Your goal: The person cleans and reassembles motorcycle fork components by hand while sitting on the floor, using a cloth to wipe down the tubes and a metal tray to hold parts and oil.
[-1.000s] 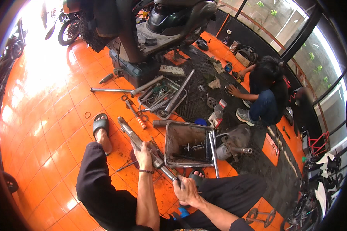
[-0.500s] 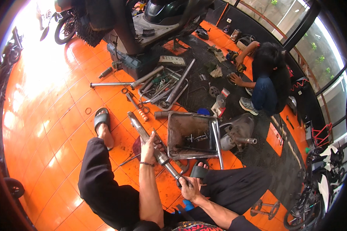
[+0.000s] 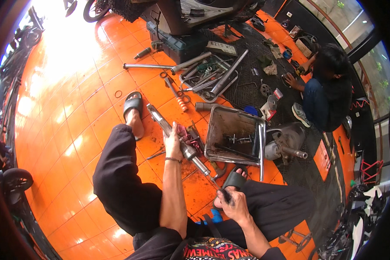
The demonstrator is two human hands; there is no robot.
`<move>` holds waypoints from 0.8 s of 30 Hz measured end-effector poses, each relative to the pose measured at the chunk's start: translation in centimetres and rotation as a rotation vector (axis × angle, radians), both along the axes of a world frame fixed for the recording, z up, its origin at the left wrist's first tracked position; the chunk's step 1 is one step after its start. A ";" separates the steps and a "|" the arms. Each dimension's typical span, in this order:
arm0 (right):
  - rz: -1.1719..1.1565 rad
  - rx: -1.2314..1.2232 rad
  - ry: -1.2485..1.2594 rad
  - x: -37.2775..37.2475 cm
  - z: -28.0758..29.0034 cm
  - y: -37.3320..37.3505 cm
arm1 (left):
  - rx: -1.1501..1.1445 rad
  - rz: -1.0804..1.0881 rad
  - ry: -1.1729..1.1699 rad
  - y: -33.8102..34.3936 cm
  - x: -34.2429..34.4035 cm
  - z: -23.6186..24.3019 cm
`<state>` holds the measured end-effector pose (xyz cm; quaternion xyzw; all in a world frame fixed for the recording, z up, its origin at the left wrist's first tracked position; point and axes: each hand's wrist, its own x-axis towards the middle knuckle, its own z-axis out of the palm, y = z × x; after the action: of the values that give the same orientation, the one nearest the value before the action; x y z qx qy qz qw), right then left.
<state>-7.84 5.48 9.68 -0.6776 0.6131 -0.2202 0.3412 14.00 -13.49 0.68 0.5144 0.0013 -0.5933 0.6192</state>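
Dark toolbox (image 3: 188, 47) near scooter (image 3: 208, 16); orange tiles (image 3: 65, 138) (glossy).

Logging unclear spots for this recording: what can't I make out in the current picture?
All in the head view:
Metal tube: the stretch inside the left hand, hidden by that hand.
Dark piece: partly covered by the right hand, its shape blurred.
Scooter: top cut off by the upper edge.
Small parts in the bin: too small and dark to identify.

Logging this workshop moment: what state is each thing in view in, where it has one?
Left hand, gripping metal cylinder
Metal cylinder, held tilted
Right hand, gripping black-handled tool
Black-handled tool, pointed at cylinder's near end
Dark bin, open, metal parts inside
Orange coil, lying on floor
Left sandal, worn
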 end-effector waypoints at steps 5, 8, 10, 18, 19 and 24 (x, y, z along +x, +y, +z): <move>-0.028 -0.127 0.088 1.6 0.7 -0.5 | 0.008 0.046 -0.077 0.4 -0.9 0.9; -0.029 -0.168 0.044 2.8 0.8 -1.7 | -0.037 0.025 -0.107 0.3 -1.3 1.5; -0.003 -0.228 0.063 2.6 0.2 -1.7 | -0.050 0.026 -0.150 -0.1 -1.1 0.8; -0.050 0.128 -0.102 1.6 0.5 -1.6 | -0.078 0.014 -0.131 0.1 -1.4 1.4; -0.069 0.249 -0.169 1.5 0.8 -1.9 | -0.085 0.013 -0.113 0.2 -1.2 1.3; -0.013 -0.084 -0.046 2.7 0.2 -2.6 | -0.091 0.019 -0.132 0.1 -1.4 -0.5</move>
<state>-5.13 2.92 9.85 -0.6820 0.5999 -0.2635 0.3249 12.61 -13.39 0.21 0.5236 -0.0617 -0.5514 0.6465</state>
